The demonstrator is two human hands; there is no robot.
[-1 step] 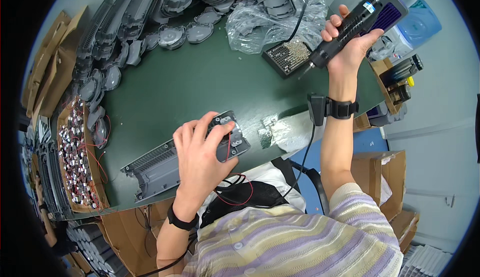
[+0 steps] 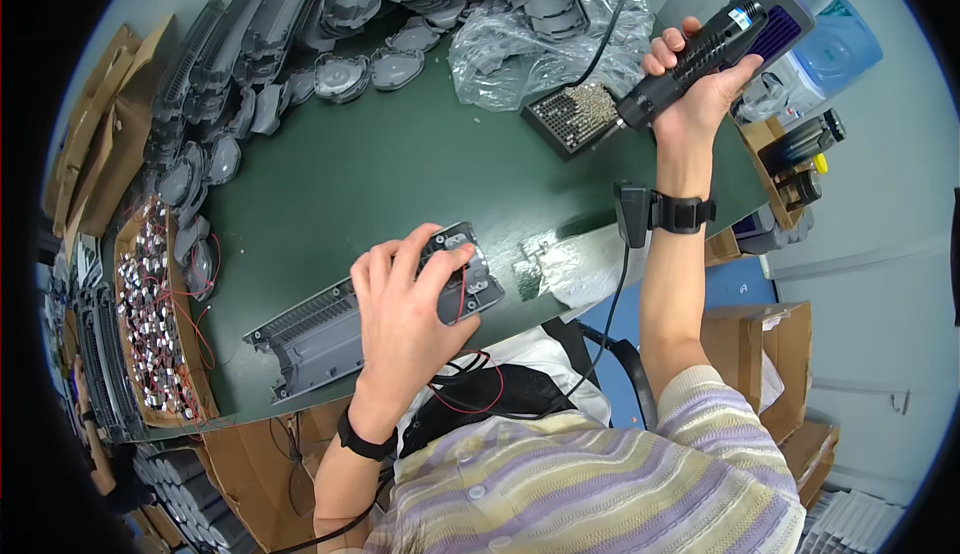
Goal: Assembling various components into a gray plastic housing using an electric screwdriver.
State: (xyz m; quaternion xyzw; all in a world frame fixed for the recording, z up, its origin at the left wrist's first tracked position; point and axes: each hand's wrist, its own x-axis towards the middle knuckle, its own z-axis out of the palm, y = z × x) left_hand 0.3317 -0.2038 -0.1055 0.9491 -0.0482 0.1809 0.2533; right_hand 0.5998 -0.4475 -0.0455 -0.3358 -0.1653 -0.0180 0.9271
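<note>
A long grey plastic housing [image 2: 310, 354] lies along the near edge of the green table, with a ribbed grille on one side. My left hand [image 2: 405, 299] is closed over its right end, thumb and fingers pressing on the small fittings inside. A red wire [image 2: 462, 299] runs out beneath that hand. Up at the right, my right hand [image 2: 695, 94] grips a black electric screwdriver [image 2: 695, 64] whose cord loops from its far end. Its bit points down-left, over the near right corner of a black screw tray [image 2: 545, 132] filled with small screws; contact cannot be made out.
Grey housings [image 2: 275, 19] and smaller caps [image 2: 342, 76] crowd the table's far left. A cardboard box [image 2: 205, 384] of wired connectors stands at the left edge. Clear plastic bags [image 2: 500, 54] lie beside the tray. A flattened plastic bag [image 2: 590, 264] sits at the near right edge.
The screwdriver has shifted slightly left, bringing its bit nearer the screw tray. My left hand and the housing have slid very slightly right.
</note>
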